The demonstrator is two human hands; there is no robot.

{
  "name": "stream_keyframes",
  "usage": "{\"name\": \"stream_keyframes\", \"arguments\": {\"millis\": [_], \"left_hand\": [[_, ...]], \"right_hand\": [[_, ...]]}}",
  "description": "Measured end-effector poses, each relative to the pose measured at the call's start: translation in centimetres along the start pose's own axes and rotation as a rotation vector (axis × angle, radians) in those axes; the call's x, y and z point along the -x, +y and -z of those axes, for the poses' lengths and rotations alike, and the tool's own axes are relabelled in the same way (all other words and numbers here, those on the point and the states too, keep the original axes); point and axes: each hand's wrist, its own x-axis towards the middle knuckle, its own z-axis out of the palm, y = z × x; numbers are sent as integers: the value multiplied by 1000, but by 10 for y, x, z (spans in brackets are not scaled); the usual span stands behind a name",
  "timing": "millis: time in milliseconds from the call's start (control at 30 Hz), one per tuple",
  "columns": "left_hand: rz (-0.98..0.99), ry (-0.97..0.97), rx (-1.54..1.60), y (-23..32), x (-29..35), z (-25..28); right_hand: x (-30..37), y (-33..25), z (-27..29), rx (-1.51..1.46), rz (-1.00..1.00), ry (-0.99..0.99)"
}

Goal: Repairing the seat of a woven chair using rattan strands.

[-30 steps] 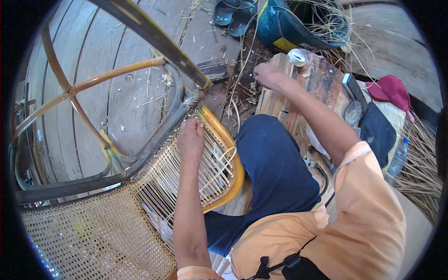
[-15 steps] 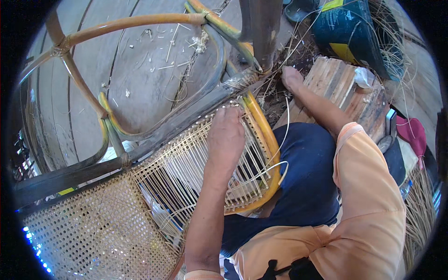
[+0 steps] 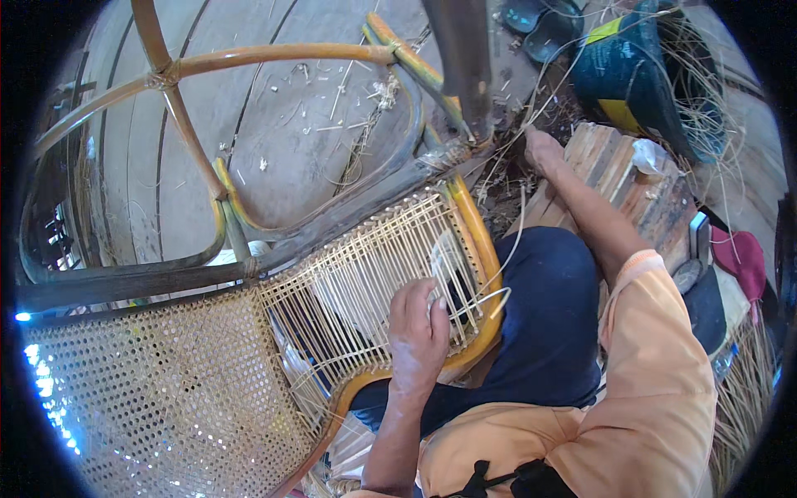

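Fingers of my left hand [image 3: 419, 332] curl down onto the half-woven cane panel [image 3: 374, 282], pinching a loose strand [image 3: 486, 296] to keep it taut against the yellow frame [image 3: 486, 249]. Farther out, my right hand [image 3: 540, 148] reaches to the floor beside the wooden block [image 3: 614, 178]; whether it grips anything, I cannot tell. Beyond stands a blue bucket [image 3: 623, 75].

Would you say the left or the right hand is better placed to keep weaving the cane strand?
Probably the left hand: it rests on the half-woven panel, fingers at the loose strand. The right hand is stretched away to the floor litter by the wood block.
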Motion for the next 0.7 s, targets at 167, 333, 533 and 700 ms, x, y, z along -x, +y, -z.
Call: {"name": "stream_keyframes", "arguments": {"millis": [167,333,533,700], "left_hand": [[-34,23,24,16,6,-5],[-170,113,66,45,0,-2],[6,-32,438,121,-9,3],[-443,56,290,156,-23,7]], "right_hand": [[38,-3,106,-185,33,-168],[131,-33,208,-886,-28,-86],[232,-50,253,-1723,96,-35],[282,-54,258,-1974,146,17]]}}
